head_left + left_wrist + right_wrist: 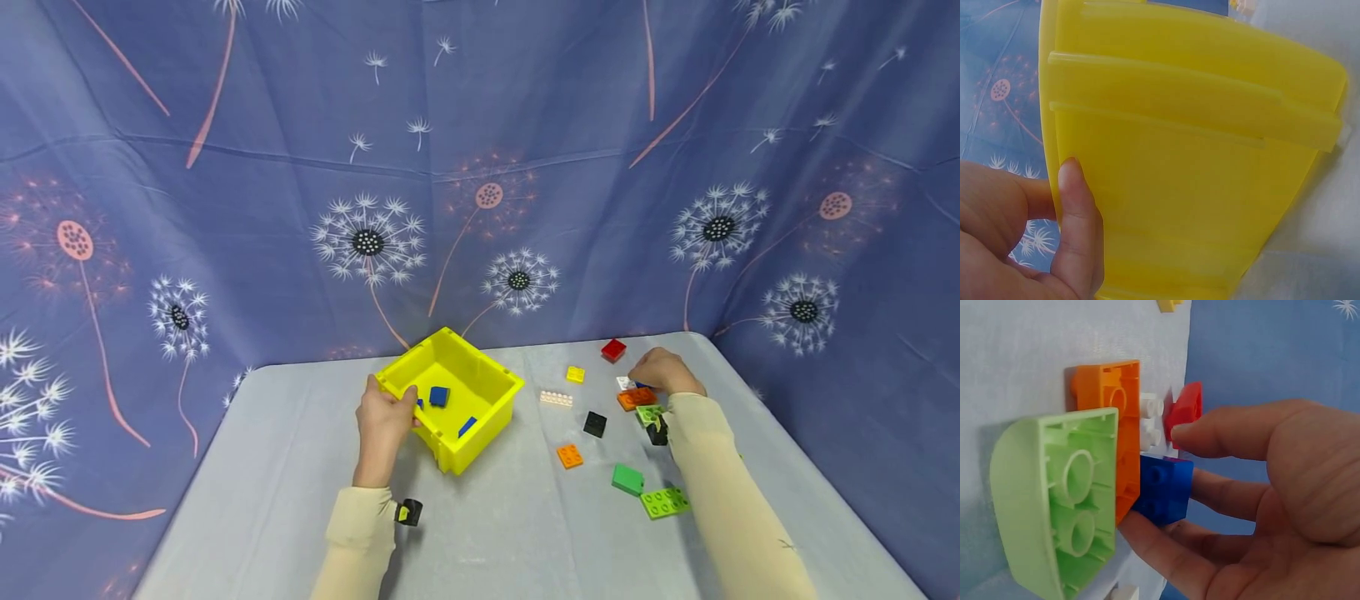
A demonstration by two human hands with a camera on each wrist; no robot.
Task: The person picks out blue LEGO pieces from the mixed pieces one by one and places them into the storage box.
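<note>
My left hand (pixel 386 421) grips the near-left rim of a yellow bin (pixel 480 442), which looks tilted. In the left wrist view, fingers (pixel 1077 219) lie against the bin's outer wall. Inside it are a blue brick (pixel 439 397) and other blue pieces, one partly hidden by the thumb. At the far right my right hand (pixel 666 372) reaches round another blue brick (pixel 1169 487). Its fingers lie close behind and below that brick, while the thumb stands apart above it. Beside the brick are an orange brick (pixel 1127 437), a light green brick (pixel 1079 500) and a white brick (pixel 1150 415).
Around the right hand lie a red brick (pixel 613 350), small yellow brick (pixel 575 374), pale pink brick (pixel 557 398), black brick (pixel 595 424), orange square brick (pixel 570 456), green brick (pixel 627 479) and lime brick (pixel 665 503). A patterned blue curtain (pixel 600 208) borders the table (pixel 480 533).
</note>
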